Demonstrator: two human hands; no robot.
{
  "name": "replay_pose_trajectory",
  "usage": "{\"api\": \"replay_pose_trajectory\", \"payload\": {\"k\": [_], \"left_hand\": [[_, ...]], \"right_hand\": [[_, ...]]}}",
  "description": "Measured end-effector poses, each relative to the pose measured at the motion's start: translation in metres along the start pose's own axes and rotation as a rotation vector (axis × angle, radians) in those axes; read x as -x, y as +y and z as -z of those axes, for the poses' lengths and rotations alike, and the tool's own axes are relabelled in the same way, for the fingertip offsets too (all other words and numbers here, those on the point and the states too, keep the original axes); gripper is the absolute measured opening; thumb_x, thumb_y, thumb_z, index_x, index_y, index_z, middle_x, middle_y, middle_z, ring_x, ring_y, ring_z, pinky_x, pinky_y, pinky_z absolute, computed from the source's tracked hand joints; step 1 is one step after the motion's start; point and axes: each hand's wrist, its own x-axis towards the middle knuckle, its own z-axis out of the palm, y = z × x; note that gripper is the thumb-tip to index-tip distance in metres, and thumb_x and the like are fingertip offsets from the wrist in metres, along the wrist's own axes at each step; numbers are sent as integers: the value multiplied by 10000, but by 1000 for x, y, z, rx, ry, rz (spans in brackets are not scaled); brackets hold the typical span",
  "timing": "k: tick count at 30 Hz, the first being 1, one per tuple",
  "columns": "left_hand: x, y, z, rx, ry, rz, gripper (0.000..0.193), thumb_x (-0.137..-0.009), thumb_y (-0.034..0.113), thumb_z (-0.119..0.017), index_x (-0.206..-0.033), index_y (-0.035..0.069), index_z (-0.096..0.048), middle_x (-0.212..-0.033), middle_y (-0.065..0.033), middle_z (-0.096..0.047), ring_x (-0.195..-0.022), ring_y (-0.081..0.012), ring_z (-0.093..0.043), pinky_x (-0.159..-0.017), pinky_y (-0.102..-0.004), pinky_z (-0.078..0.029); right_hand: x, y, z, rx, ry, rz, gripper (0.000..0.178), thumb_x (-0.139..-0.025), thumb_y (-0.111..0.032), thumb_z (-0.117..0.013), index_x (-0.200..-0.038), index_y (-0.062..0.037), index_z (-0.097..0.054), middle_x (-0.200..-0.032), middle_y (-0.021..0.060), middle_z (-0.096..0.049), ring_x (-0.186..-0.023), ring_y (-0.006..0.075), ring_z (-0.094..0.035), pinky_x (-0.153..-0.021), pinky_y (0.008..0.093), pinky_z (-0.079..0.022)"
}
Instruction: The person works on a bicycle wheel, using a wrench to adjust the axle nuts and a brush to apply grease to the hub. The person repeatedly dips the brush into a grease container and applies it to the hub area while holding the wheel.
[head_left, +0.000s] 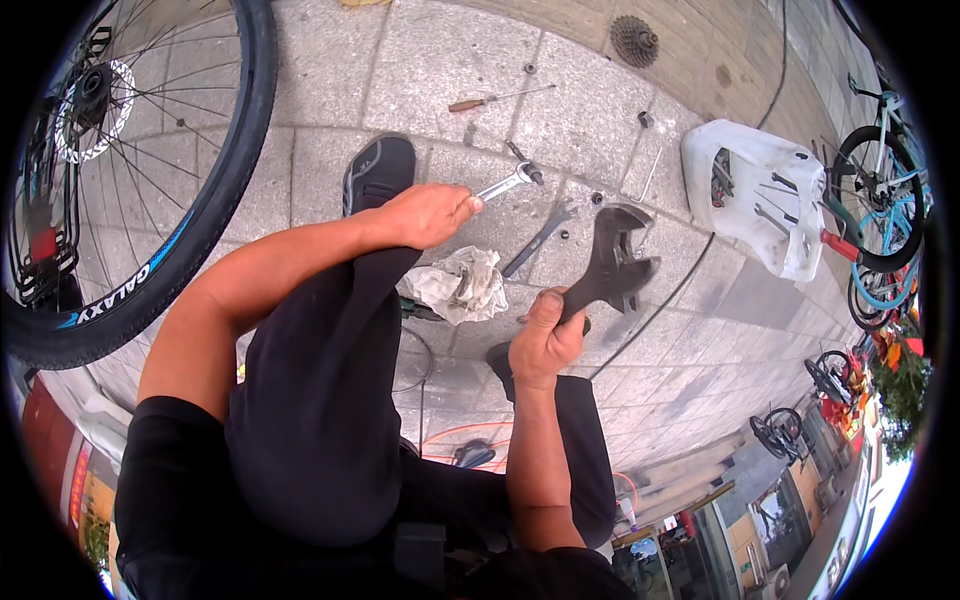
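My left hand is closed around a silver wrench, holding it out over the pavement. The wrench's far end meets a small dark metal part; I cannot tell whether it is fitted round it or only overlaps it. My right hand grips the handle of a large dark adjustable wrench, its wide jaws apart with nothing between them. Below the left hand lies a crumpled whitish rag. A flat dark tool rests on the paving between the two wrenches, beside small round parts.
A bicycle wheel with a black tyre stands at the left. Farther off lie a screwdriver and a cassette sprocket. At the right, a cut-open white plastic jug holds several tools. A dark cable crosses the paving; a blue bicycle stands beyond.
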Motion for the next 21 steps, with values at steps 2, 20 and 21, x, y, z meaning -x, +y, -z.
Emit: {"api": "replay_pose_trajectory", "payload": {"k": [2,20,21], "left_hand": [[1,1,1,-11,15,-13,514,-1082,413,-383,-966,-35,-609,-882,-289,-652,-878,-497,-627,-801,-569,-475],[-1,-10,-2,29,59,-67,477,-1065,405,-421,-950,-19,-605,-887,-290,-645,-889,-499,-629,-806,-564,-486],[-3,-12,-4,20,56,-81,479,-1066,404,-420,-945,-20,-606,-879,-290,-644,-886,-500,-629,-806,-565,-486]], "right_hand": [[5,5,1,34,-34,-63,258,-1043,-219,-592,-1020,37,-616,-811,60,-654,-696,132,-576,-642,289,-478],[-15,64,-40,335,-228,-191,420,-1037,-266,-589,-1299,59,-546,-931,117,-655,-798,224,-659,-719,342,-528],[-39,16,-47,214,-183,-253,437,-1029,-224,-603,-1344,70,-530,-1010,138,-674,-882,230,-668,-785,342,-524]]}}
